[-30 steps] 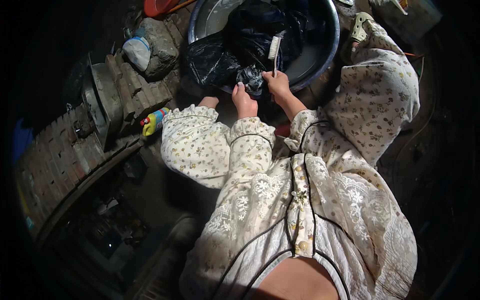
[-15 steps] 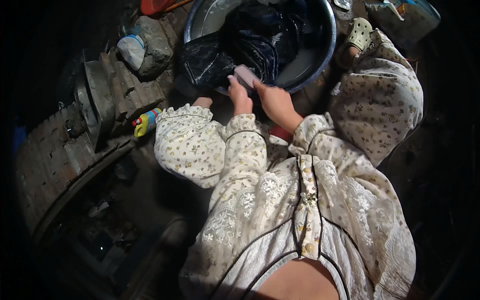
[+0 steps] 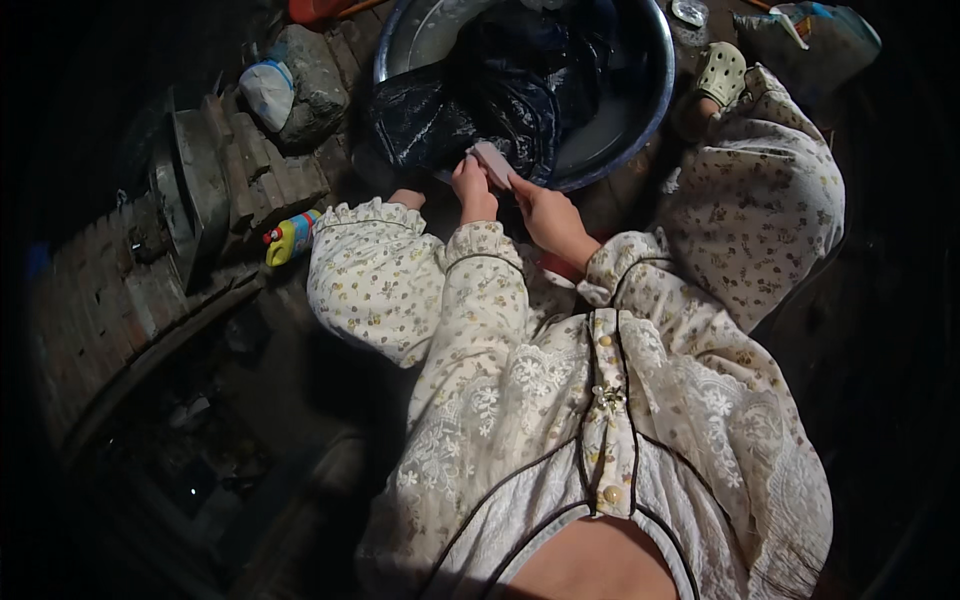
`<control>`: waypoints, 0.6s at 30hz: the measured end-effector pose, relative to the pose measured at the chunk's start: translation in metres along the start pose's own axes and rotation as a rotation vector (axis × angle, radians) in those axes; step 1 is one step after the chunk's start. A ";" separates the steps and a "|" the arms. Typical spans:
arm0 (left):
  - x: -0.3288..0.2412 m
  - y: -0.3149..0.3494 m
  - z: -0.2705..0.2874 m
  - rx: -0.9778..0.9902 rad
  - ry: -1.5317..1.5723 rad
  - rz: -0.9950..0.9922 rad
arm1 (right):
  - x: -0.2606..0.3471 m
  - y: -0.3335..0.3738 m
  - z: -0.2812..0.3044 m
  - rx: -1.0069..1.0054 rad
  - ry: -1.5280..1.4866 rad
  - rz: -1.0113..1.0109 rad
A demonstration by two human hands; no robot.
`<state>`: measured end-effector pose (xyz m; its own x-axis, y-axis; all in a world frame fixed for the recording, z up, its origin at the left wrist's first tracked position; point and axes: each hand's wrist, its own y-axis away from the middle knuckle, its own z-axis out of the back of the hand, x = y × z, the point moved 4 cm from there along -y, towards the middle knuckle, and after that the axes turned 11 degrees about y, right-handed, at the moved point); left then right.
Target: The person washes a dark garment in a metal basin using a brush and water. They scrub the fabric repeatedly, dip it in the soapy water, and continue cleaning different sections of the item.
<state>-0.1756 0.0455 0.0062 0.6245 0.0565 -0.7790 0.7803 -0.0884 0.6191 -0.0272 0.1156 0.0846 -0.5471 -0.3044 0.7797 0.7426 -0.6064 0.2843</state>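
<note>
A wet dark blue garment (image 3: 420, 118), shiny with water, is bunched in a round metal basin (image 3: 655, 105) and spreads toward its near left rim. At that near rim my left hand (image 3: 474, 186) is closed on the garment's edge; its fingertips are partly hidden. My right hand (image 3: 550, 215) grips a pale pink scrub brush (image 3: 491, 164), its block lying on the cloth just beside my left fingers. The brush's underside is hidden. Greyish water shows around the garment.
A yellow bottle with a red cap (image 3: 290, 240) stands left of my leg. Further left are a stone (image 3: 315, 95), a white bag (image 3: 268, 92) and stacked bricks (image 3: 265, 170). A pale clog (image 3: 722, 75) is on my right foot, near a plastic bag (image 3: 815, 45).
The brush has turned slightly and moved a little down toward me, with my right hand shifting slightly down. My left hand stays at the rim, its fingers now closer to the brush.
</note>
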 end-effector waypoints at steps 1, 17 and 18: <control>0.005 -0.011 0.004 -0.035 -0.033 -0.022 | 0.003 0.005 0.002 0.054 0.056 -0.015; 0.028 -0.027 0.017 0.015 0.115 -0.027 | 0.012 0.013 0.001 0.003 0.137 0.049; 0.017 -0.013 0.010 -0.083 0.025 -0.067 | 0.012 0.017 0.007 0.172 0.209 -0.020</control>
<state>-0.1756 0.0373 -0.0165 0.5707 0.0846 -0.8168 0.8197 -0.0005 0.5727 -0.0182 0.1063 0.1032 -0.6172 -0.4491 0.6460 0.7755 -0.4858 0.4032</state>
